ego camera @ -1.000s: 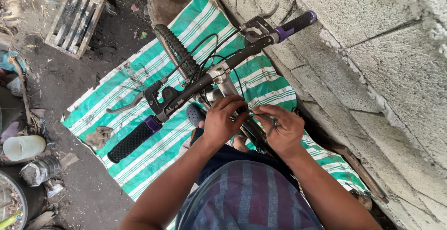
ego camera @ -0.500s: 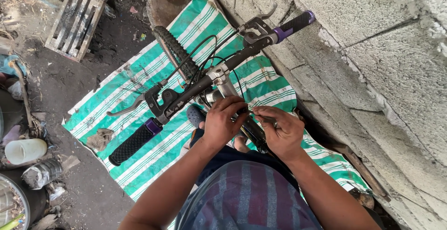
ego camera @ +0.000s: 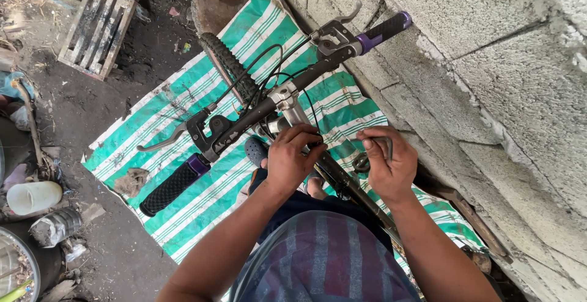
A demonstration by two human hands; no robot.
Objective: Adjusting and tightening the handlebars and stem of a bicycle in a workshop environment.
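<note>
Green-and-white striped cloth (ego camera: 183, 198) covers the ground under the bicycle, and I see its left edge giving onto bare dirt with open room there, while the right side is hemmed in by a grey block wall (ego camera: 489, 63) just beside the frame. The handlebar (ego camera: 275, 103) runs its long axis diagonally, from the black and purple handle (ego camera: 174, 186) at lower left to the other handle (ego camera: 385, 30) at upper right, that end almost touching the wall. The knobbly front tyre (ego camera: 229, 63) points away toward the top of the view.

My left hand (ego camera: 290, 158) is curled closed on the bicycle just below the stem (ego camera: 287, 97), its grip clenched there. My right hand (ego camera: 385, 161) holds a dark metal tool (ego camera: 367, 155), probably a spanner, grip closed around it, close to the frame tube (ego camera: 348, 186) that slants down to the right.

Off the cloth to the left lie a white cup (ego camera: 33, 197), a wooden crate (ego camera: 98, 27) and a rag (ego camera: 131, 181) on the cloth's edge.
</note>
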